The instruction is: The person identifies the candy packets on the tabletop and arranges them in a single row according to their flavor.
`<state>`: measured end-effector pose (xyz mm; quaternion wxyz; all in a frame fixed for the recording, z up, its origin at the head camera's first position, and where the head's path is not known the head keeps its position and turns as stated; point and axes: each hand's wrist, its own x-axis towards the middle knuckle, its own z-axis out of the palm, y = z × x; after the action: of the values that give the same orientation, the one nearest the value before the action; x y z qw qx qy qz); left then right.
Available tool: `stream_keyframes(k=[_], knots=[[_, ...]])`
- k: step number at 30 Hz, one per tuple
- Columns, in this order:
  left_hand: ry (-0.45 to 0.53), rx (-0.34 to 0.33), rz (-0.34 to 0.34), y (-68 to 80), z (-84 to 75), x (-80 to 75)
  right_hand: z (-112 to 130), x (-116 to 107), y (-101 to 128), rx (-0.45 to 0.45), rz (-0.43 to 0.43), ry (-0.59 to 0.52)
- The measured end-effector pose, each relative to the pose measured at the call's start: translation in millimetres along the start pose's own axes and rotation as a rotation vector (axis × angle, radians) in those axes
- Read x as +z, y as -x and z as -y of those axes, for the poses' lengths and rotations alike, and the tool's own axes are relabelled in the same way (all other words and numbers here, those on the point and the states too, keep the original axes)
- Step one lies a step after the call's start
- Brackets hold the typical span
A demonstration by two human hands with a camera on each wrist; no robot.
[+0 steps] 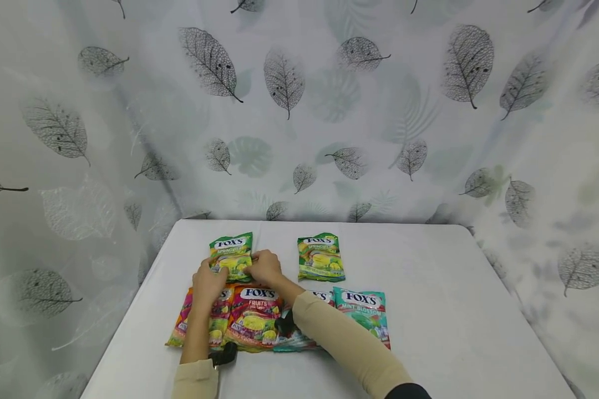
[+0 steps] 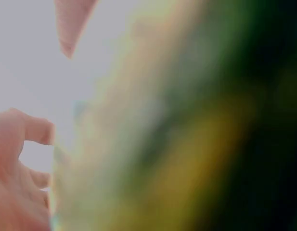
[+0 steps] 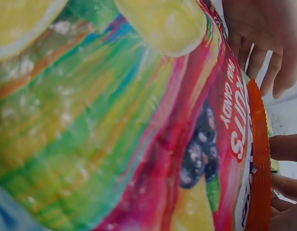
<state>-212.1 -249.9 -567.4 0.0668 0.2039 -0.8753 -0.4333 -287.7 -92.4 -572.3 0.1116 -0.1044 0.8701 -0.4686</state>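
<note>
In the head view both hands are at a green FOX'S Spring Tea candy bag [image 1: 229,256] at the back left of the white table. My left hand [image 1: 208,284] holds its lower left side, thumb over the front. From the lower right, my right hand [image 1: 267,268] pinches the bag's other side. Just in front lies a red FOX'S Fruits candy bag [image 1: 253,316], which fills much of the right wrist view. Another Fruits bag [image 1: 221,318] lies to its left, partly hidden by the left arm. The left wrist view is mostly green and yellow blur.
A second green candy bag [image 1: 321,257] lies right of the held one. Two teal FOX'S bags continue the front row: a Mint Blossom bag [image 1: 363,313] and one mostly covered by the right sleeve [image 1: 349,343]. A leaf-patterned curtain [image 1: 319,122] hangs behind the table [image 1: 444,310].
</note>
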Motion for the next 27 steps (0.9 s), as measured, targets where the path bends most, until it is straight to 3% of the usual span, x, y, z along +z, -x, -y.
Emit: stream_keyframes(k=[11,19,27], knots=[[0.118,-0.014,0.035,3.9,-0.5,-4.5,5,-4,8,-0.048,-0.041,-0.070],[0.166,-0.032,0.042,7.0,-0.5,-2.6,8,-7,12,-0.093,-0.071,-0.049],[0.237,-0.026,0.044,9.9,-12.2,-5.3,9,-16,16,-0.081,-0.095,-0.087]])
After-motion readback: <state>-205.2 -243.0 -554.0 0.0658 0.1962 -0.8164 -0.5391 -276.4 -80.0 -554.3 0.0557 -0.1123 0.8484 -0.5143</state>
